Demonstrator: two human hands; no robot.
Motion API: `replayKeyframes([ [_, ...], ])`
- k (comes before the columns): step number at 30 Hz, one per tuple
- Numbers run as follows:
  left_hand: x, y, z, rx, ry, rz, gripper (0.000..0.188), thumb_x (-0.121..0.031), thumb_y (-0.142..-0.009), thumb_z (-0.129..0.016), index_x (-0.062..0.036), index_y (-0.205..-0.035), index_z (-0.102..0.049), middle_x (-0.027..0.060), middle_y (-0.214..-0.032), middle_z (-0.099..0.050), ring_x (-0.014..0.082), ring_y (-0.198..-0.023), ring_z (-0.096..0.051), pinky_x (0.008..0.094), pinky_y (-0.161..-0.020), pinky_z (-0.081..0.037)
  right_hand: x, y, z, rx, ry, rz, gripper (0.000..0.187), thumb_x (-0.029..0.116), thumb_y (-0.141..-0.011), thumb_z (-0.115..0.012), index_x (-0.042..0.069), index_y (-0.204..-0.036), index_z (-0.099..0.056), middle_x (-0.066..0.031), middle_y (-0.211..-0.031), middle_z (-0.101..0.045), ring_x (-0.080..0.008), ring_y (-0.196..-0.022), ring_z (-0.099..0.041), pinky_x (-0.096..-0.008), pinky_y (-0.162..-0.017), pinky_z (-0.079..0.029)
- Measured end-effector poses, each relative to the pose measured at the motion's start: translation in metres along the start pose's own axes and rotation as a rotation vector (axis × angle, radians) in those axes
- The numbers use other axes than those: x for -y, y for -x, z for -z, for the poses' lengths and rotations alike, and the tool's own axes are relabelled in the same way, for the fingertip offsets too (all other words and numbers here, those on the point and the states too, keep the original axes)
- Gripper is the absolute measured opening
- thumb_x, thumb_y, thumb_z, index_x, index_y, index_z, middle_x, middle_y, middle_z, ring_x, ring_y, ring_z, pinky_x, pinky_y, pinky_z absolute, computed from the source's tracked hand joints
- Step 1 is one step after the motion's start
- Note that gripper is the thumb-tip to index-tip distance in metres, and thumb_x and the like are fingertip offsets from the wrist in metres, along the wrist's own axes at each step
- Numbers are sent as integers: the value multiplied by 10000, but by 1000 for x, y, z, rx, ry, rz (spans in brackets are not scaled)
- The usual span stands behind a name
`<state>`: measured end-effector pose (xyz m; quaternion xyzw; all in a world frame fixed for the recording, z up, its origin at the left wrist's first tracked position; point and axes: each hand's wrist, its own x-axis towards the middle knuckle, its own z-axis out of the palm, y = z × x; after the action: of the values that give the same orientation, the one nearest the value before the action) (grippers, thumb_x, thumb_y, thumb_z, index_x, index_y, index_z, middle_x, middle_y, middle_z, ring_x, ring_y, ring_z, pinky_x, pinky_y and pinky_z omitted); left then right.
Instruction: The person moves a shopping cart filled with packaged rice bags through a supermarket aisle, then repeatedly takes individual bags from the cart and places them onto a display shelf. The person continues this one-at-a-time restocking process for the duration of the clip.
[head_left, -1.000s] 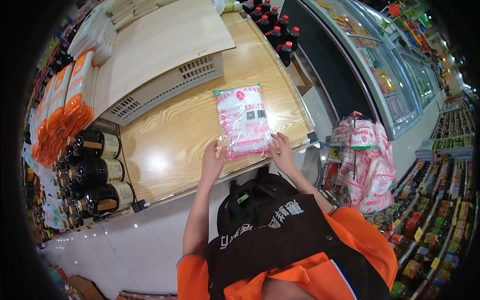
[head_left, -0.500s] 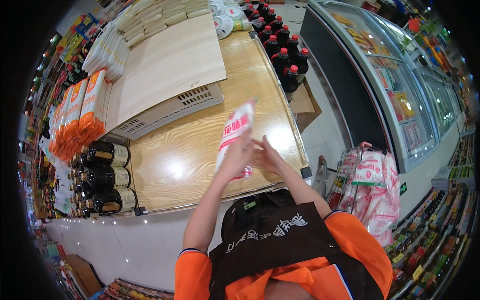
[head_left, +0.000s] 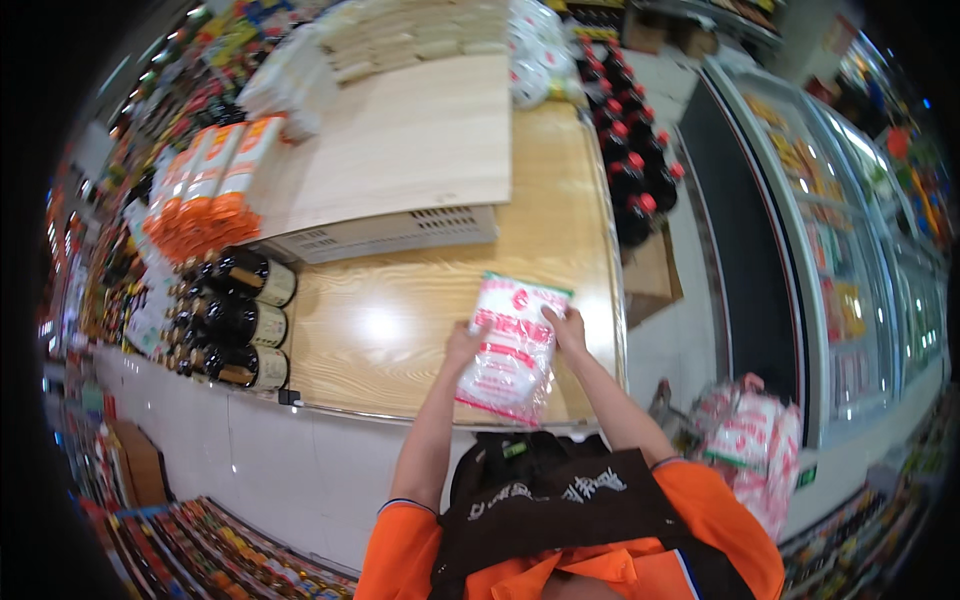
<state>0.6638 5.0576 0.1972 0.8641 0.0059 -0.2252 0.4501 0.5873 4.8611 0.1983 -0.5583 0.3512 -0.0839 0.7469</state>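
Observation:
A white plastic packet with pink print and a green-edged top (head_left: 512, 350) faces up above the front part of the wooden tabletop (head_left: 350, 345). My left hand (head_left: 465, 345) grips its left edge, thumb on the front. On the opposite edge, my right hand (head_left: 567, 332) holds it near the upper corner, fingers partly hidden behind. Whether the packet's underside touches the table I cannot tell.
Dark bottles lie stacked (head_left: 245, 320) left of the table, below orange-and-white packets (head_left: 225, 180). A pale board (head_left: 420, 140) rests on a white crate (head_left: 400, 238). Red-capped bottles (head_left: 632, 180) line the right side, beside a glass-topped freezer (head_left: 850, 260). Similar packets fill a cart (head_left: 752, 435).
The packet has turned from tilted and edge-up to flat-facing. My right hand, apart from its front before, now grips its right edge. The view has shifted.

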Motion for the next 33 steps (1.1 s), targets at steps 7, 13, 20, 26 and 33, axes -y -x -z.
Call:
replayKeyframes([
  [7,7,31,-16,233,557,26,527,-256,-809,-679,13,-1218,-484,141,-1088,-600,184,-986,-565,309,-829,-468,-15,-2,11,104,99,92,292,106,-784,-675,-4,-1043,-597,-86,-923,-635,-151,-782,-602,-276,-681,-494],
  [13,-7,48,8,343,709,23,584,-210,-842,-642,-12,-1305,-346,123,-1158,-550,191,-1046,-536,323,-890,-456,-23,27,-3,182,-267,39,337,47,-800,-631,-8,-1120,-539,-92,-987,-614,-168,-829,-603,-292,-725,-507],
  [20,-72,66,121,212,557,-372,533,-159,-839,-638,9,-1276,-384,118,-1143,-557,163,-1050,-521,318,-908,-425,104,78,-80,230,-192,250,371,30,-791,-635,-11,-1141,-517,-84,-1031,-603,-165,-921,-582,-301,-810,-485],
  [26,-169,-36,308,-30,378,-469,511,-213,-821,-655,15,-1226,-443,121,-1072,-592,169,-949,-573,308,-805,-485,231,6,-269,485,-340,210,356,38,-834,-583,-9,-1171,-480,-107,-1055,-586,-193,-923,-589,-336,-793,-512],
  [33,-123,-202,366,-350,-294,-764,669,-388,-825,-604,-56,-1339,-335,268,-1290,-406,361,-1216,-385,423,-995,-322,215,-160,-390,114,65,452,598,138,-796,-648,11,-1311,-371,-176,-1164,-532,-272,-1030,-543,-380,-889,-449],
])
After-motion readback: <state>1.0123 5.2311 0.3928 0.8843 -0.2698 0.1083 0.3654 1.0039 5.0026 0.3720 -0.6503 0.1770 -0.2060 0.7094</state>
